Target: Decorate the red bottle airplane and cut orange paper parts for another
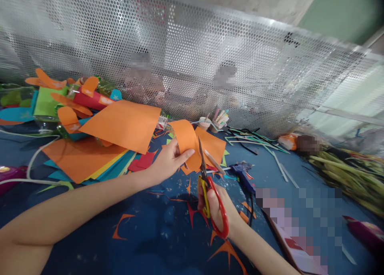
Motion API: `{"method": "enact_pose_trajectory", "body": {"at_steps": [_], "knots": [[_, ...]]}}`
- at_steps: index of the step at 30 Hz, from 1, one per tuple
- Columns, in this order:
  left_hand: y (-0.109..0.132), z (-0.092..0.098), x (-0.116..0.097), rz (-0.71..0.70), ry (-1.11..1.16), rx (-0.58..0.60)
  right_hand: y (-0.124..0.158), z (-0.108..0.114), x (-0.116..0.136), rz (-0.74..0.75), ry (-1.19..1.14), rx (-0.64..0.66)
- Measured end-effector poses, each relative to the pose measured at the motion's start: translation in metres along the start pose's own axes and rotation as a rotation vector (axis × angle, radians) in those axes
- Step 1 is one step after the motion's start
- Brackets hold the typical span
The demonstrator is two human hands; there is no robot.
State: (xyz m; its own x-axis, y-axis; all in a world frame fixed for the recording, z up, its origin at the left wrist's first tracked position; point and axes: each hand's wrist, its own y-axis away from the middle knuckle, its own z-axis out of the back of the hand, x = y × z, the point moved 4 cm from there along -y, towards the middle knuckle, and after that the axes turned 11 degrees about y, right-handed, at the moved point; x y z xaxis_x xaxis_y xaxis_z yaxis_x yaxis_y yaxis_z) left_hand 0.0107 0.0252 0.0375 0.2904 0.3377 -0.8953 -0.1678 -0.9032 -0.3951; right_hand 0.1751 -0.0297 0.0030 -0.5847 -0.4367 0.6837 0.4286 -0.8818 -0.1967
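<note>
My left hand (168, 161) pinches a curled piece of orange paper (195, 143) above the blue table (150, 231). My right hand (216, 209) grips red-and-yellow-handled scissors (210, 187). Their blades point up and away from me and sit against the orange paper's lower edge, just right of my left fingers. Orange paper scraps (228, 253) lie on the table under and around both hands.
A pile of orange, yellow, teal and red paper sheets (90, 155) and paper-covered bottles (87, 99) fills the left. A blue glue gun (244, 173) lies right of the scissors. Green stalks (348, 175) lie at the right. A perforated metal screen (210, 59) stands behind, with people beyond it.
</note>
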Motion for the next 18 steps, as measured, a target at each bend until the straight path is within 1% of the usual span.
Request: {"method": "enact_pose_trajectory", "body": {"at_steps": [4,10,14,18], "knots": [[0.0014,-0.0030,-0.0011,0.005,0.053,-0.011,-0.0002,0.0003,-0.0003,-0.037,0.020,-0.030],[0.0018,-0.0009,-0.0012,0.016,-0.026,-0.030,0.0004,-0.0007,-0.0045,-0.066,0.007,-0.061],[0.0021,-0.0001,0.0014,-0.011,-0.044,-0.032,0.0006,-0.0018,-0.0054,-0.061,-0.005,-0.057],[0.0038,-0.0003,0.0054,-0.020,-0.060,-0.069,0.0005,-0.0025,-0.0062,-0.064,-0.011,-0.057]]}}
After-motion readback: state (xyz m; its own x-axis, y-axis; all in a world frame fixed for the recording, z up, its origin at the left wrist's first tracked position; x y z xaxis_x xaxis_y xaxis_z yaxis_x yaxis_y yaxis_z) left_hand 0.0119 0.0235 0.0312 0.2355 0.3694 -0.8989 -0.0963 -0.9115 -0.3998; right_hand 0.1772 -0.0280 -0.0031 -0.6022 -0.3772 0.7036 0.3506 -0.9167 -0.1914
